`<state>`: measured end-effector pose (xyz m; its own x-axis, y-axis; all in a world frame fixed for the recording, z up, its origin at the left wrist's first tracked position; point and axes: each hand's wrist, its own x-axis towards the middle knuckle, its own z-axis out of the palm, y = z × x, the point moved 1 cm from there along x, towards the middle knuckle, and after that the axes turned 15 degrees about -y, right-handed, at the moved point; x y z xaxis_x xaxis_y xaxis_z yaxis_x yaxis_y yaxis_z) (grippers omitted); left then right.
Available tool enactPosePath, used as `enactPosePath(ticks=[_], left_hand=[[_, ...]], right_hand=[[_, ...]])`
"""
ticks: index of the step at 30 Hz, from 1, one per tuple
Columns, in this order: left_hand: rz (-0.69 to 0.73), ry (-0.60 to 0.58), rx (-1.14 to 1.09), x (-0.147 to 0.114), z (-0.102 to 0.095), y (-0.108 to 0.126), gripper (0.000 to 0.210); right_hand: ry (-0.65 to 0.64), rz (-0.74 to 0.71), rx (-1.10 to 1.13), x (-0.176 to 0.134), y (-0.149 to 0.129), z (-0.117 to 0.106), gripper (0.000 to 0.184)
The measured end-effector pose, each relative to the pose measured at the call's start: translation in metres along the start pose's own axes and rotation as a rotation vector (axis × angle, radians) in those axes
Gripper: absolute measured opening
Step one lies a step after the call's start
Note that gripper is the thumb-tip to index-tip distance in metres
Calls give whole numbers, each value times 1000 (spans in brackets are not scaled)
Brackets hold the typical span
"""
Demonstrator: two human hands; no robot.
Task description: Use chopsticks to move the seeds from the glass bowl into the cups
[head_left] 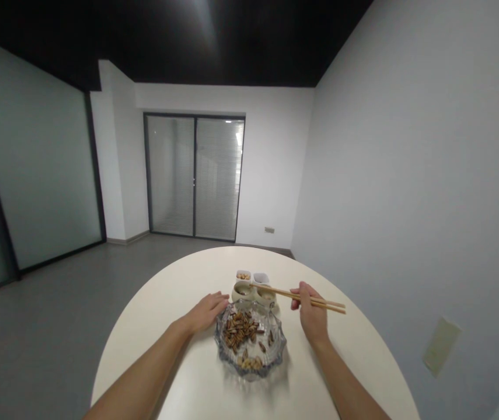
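1. Right hand [312, 312]: grasping a pair of wooden chopsticks [304, 296]; tips over the pale green two-well dish [254, 297]. Cannot tell whether the tips pinch anything.
2. Left hand [208, 312]: grip released, fingers extended beside the scalloped glass bowl's left rim; contact unclear.
3. Glass bowl [281, 344]: on round table [183, 280], between the forearms; contains brown elongated pieces [239, 328], paler ones nearest the wearer.
4. White dish [237, 275] behind the two-well dish: holds tan pieces.
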<state>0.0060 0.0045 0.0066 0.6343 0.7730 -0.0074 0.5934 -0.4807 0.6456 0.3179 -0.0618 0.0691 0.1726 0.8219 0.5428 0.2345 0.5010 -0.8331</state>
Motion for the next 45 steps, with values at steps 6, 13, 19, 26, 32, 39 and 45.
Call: enactPosePath(ticks=[6, 13, 19, 26, 32, 39, 45], left_hand=[[-8, 2, 0, 2, 1, -2, 71], [-11, -7, -11, 1, 1, -1, 75], [-4, -12, -3, 1, 0, 1, 78], [-14, -14, -18, 0, 0, -1, 78], [-4, -6, -21, 1, 1, -2, 73], [-6, -14, -6, 2, 1, -2, 77], [-3, -11, -9, 1, 0, 0, 75]], right_hand=[[145, -3, -127, 8, 11, -6, 77], [53, 10, -222, 15, 34, -6, 77], [16, -7, -255, 14, 29, -6, 76], [45, -44, -115, 4, -1, -12, 77], [-207, -19, -43, -8, -17, 0, 76], [-302, -5, -85, -11, -11, 4, 69], [-332, -9, -98, -11, -5, 2, 66]])
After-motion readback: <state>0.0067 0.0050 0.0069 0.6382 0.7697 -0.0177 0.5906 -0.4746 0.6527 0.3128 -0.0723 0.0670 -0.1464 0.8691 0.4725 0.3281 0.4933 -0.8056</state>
